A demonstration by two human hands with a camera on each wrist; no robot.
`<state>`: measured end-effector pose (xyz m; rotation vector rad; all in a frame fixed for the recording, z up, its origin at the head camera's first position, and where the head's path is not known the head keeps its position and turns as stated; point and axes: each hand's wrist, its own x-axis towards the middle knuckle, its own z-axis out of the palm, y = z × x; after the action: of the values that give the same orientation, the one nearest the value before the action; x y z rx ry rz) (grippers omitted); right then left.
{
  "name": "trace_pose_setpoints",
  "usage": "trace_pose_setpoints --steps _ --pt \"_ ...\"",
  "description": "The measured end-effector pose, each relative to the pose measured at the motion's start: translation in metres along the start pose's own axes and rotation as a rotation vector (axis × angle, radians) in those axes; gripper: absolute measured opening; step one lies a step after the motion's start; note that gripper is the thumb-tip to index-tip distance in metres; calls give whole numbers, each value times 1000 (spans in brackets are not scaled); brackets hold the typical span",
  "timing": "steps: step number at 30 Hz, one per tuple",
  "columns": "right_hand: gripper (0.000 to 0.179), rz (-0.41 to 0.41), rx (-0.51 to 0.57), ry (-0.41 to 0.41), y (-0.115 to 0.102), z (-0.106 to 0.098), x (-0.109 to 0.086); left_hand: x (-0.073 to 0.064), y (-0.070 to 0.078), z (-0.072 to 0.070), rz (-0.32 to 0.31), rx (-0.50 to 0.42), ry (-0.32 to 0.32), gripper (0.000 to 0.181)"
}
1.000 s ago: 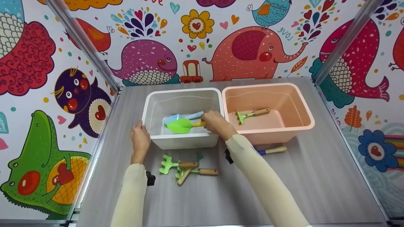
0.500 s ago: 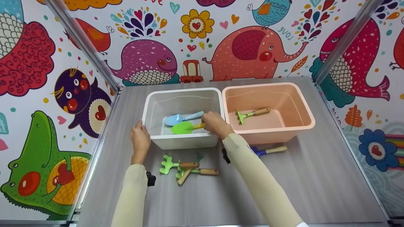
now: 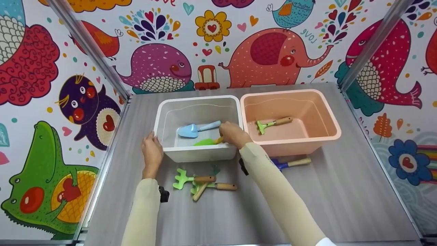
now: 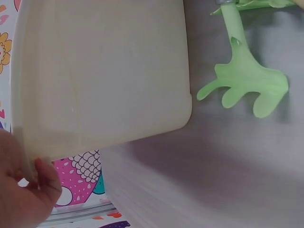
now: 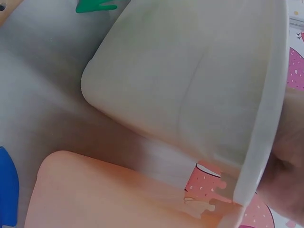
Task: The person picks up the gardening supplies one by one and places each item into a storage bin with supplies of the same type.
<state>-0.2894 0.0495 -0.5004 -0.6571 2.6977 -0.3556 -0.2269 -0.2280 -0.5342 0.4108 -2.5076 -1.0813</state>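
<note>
My right hand point(image 3: 235, 134) reaches over the front rim into the white plastic bin point(image 3: 201, 154) and grips the yellow handle of a green hand trowel point(image 3: 205, 142). The trowel's blade is low in the bin, partly hidden by the front wall. Beside it on the bin floor lies a light blue trowel point(image 3: 188, 131). At the bin's front left corner, my left hand point(image 3: 152, 150) holds the rim; thumb and finger pinch it in the left wrist view. From the right wrist, the right hand shows only in part behind the rim.
A peach bin point(image 3: 290, 147) stands against the white one, holding a small green rake point(image 3: 262, 127). Blue tools point(image 3: 281, 165) with a pale handle lie before it. Several green hand rakes point(image 3: 181, 178) with wooden handles overlap in front of the white bin.
My right hand has brought the green trowel lower into the white bin and slightly right, uncovering more of the blue trowel. The left hand stays at the rim.
</note>
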Motion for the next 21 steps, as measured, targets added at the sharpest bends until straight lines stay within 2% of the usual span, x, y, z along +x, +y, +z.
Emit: trace_pose_setpoints --steps 5,10,17,21 --pt "18 -26 -6 -11 -1 2 2 -2 0 0 -19 7 9 35" --pt "18 10 12 -40 -1 4 4 -2 1 2 -6 11 8 35" --pt "22 0 -8 -44 0 7 7 0 0 2 -16 -3 8 35" --pt "23 -4 -25 -49 0 7 7 3 0 -4 -25 -47 -26 35"
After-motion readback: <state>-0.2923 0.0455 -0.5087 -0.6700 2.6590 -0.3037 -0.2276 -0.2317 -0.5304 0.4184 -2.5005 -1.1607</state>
